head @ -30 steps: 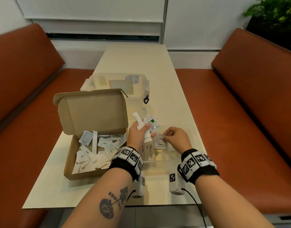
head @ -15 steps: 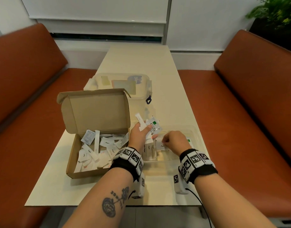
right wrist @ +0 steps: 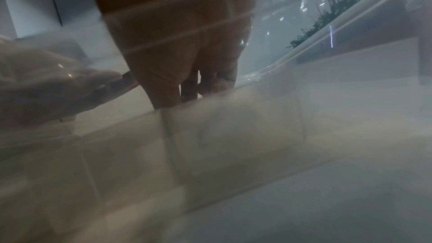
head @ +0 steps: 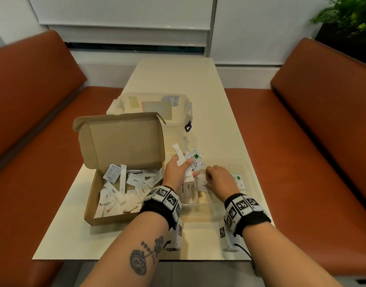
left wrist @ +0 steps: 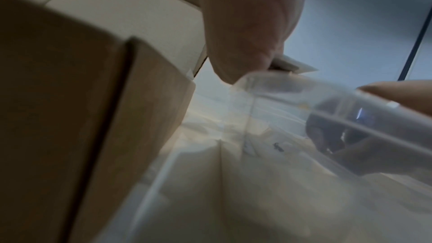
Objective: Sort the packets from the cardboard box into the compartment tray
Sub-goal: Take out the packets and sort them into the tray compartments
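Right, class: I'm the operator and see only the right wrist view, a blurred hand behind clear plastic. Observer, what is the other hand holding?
Observer: The left hand grips a bunch of packets, one of them green-labelled.
Operator: Where are the unsorted ones?
Observer: In the open cardboard box, left of the compartment tray.
Operator: And my hand?
Observer: The right hand is in the tray's middle section, over a white packet; its grip is hidden.

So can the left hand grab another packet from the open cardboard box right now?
Probably not yet: the left hand already grips several white packets, though the open brown cardboard box lies unobstructed beside it.
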Action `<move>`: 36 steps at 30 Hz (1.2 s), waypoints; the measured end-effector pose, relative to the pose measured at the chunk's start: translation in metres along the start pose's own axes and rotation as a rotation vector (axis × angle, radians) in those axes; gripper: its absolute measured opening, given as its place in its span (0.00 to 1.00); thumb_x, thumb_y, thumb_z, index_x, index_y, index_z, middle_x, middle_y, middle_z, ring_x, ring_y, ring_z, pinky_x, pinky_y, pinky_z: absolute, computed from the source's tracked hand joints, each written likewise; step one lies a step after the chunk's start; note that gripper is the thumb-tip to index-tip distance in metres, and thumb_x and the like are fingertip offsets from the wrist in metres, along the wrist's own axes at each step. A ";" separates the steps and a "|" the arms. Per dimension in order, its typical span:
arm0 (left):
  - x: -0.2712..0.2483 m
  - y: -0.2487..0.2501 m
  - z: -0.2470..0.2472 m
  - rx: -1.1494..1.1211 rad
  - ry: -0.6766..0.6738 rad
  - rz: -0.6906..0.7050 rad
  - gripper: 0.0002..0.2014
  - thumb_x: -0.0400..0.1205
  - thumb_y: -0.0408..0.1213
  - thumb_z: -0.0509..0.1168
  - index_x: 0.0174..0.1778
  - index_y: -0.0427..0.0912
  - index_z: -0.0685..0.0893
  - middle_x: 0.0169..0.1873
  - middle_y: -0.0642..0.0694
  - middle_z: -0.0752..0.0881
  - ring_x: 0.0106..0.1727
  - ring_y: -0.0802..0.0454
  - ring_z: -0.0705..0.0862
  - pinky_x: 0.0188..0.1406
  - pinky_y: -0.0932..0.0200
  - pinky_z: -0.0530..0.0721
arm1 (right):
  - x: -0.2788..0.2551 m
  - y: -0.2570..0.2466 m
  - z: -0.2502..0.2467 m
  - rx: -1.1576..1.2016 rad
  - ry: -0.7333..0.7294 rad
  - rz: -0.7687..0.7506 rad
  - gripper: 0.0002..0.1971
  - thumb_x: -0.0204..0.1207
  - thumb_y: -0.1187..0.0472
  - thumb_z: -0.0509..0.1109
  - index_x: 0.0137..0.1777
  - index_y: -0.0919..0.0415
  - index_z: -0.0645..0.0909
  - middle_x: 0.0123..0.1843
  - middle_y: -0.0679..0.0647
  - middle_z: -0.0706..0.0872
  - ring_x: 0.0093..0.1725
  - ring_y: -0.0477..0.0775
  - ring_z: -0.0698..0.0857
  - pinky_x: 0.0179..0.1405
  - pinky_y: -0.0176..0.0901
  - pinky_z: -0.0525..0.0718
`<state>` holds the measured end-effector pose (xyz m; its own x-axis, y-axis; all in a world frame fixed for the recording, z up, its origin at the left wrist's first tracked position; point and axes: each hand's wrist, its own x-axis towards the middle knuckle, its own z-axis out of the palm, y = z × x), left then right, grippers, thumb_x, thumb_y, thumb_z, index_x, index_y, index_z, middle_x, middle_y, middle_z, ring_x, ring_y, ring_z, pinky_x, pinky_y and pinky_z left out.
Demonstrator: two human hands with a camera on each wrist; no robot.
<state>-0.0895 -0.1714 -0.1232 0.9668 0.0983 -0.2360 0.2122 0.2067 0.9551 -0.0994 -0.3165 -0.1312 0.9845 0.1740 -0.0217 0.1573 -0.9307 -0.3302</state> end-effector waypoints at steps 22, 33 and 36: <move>-0.014 0.004 0.021 -0.126 -0.152 -0.052 0.06 0.81 0.30 0.68 0.53 0.38 0.83 0.51 0.37 0.87 0.45 0.45 0.88 0.36 0.55 0.91 | -0.002 0.004 -0.035 0.955 0.207 0.288 0.08 0.70 0.63 0.78 0.46 0.63 0.83 0.36 0.59 0.87 0.32 0.53 0.84 0.34 0.40 0.86; -0.017 -0.002 0.035 -0.262 -0.164 -0.108 0.04 0.83 0.31 0.65 0.51 0.37 0.81 0.47 0.34 0.87 0.38 0.46 0.88 0.31 0.58 0.88 | -0.013 0.023 -0.042 1.019 0.220 0.317 0.05 0.73 0.66 0.75 0.44 0.67 0.83 0.33 0.54 0.85 0.26 0.47 0.81 0.30 0.35 0.83; -0.015 -0.003 0.036 -0.276 -0.133 -0.100 0.04 0.83 0.30 0.64 0.52 0.36 0.79 0.44 0.30 0.84 0.33 0.46 0.88 0.28 0.58 0.87 | -0.016 0.040 -0.047 0.870 0.332 0.374 0.03 0.73 0.64 0.75 0.42 0.62 0.83 0.33 0.52 0.86 0.28 0.44 0.81 0.29 0.32 0.79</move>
<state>-0.0992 -0.2082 -0.1161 0.9572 -0.0603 -0.2830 0.2777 0.4666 0.8397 -0.1054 -0.3719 -0.1000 0.9516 -0.3039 -0.0448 -0.1478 -0.3252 -0.9340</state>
